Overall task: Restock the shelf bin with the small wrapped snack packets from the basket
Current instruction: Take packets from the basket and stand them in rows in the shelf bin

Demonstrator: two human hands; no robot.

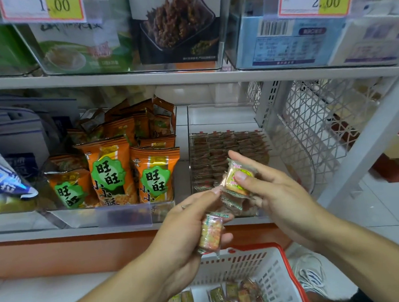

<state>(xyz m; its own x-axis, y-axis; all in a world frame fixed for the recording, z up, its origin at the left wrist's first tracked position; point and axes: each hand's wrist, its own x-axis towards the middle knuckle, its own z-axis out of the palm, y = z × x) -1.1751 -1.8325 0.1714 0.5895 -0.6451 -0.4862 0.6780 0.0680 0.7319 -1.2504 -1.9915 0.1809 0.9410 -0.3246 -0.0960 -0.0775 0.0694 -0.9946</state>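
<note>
My right hand (273,193) pinches a small clear-wrapped snack packet (239,180) between thumb and fingers, with more packets tucked under it, just in front of the clear shelf bin (226,116). The bin holds neat rows of brownish packets (226,147). My left hand (187,231) grips another small packet (210,234) in its curled fingers, and its fingertips touch the edge of the right hand's packet. Below, the white basket with a red rim (271,270) holds several loose packets (226,298).
Left of the bin stand orange snack bags (129,169) in another clear bin. A blue-white bag (6,181) lies far left. Boxes and price tags fill the shelf above (189,76). A white mesh panel (320,124) closes the shelf's right end. A shoe (311,274) is beside the basket.
</note>
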